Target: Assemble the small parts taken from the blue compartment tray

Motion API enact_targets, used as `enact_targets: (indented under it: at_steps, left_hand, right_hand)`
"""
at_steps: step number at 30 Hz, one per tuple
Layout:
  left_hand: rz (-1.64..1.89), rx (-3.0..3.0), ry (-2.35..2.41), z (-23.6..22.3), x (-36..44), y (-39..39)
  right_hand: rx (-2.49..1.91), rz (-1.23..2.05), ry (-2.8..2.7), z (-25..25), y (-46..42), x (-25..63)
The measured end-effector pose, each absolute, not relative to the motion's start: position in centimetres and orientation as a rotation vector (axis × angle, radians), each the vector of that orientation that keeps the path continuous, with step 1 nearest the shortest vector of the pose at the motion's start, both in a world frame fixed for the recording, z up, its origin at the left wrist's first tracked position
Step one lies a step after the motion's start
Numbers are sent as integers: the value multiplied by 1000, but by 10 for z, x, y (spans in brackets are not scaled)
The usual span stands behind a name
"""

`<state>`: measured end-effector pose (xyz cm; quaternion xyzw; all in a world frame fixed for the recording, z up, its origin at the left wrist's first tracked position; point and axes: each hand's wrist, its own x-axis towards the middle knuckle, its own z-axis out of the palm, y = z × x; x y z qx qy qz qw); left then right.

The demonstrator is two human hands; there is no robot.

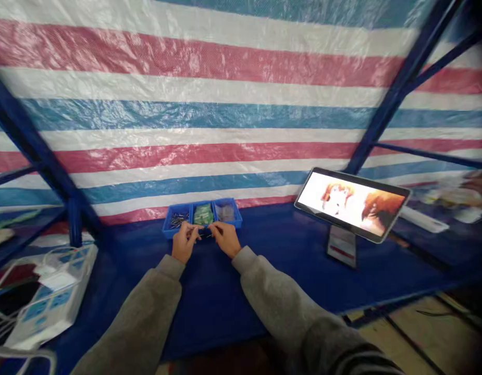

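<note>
My left hand [183,242] is closed in a pinch in front of three small blue bins. Facing it, my right hand [226,238] pinches too, its fingertips a short way from the left ones. Thin dark slivers show between and under the fingertips, too small to name. Small metal pieces [178,220] lie in the left bin [166,227]. Behind my fingers, the middle bin holds green packets [203,213]. Clear-looking small bags or pieces [225,212] fill part of the right bin [238,214].
On the blue table [213,302], a tablet [350,203] stands lit at the right, with a phone-like slab [342,246] below it. White power strips [71,302] and tangled cables lie at left. Blue metal posts [41,151] frame a striped plastic sheet [209,117].
</note>
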<state>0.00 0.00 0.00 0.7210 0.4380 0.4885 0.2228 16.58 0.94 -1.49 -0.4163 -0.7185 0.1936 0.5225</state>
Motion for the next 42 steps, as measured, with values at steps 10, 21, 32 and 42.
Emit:
enact_targets:
  at_steps: [10,21,32,42]
  left_hand:
    - [1398,2363,1200,1,-3,-1]
    - [1454,2162,1327,1,-5,-1]
    - [1432,2088,1281,-2,-3,-1]
    - [1393,2204,1325,1,-4,0]
  right_hand:
    - [-1019,463,-1687,-11,8,166]
    - [-941,538,-1722,-8,3,166]
    - [-923,548,-1785,-12,5,164]
    - [-982,534,-1692,-8,4,166]
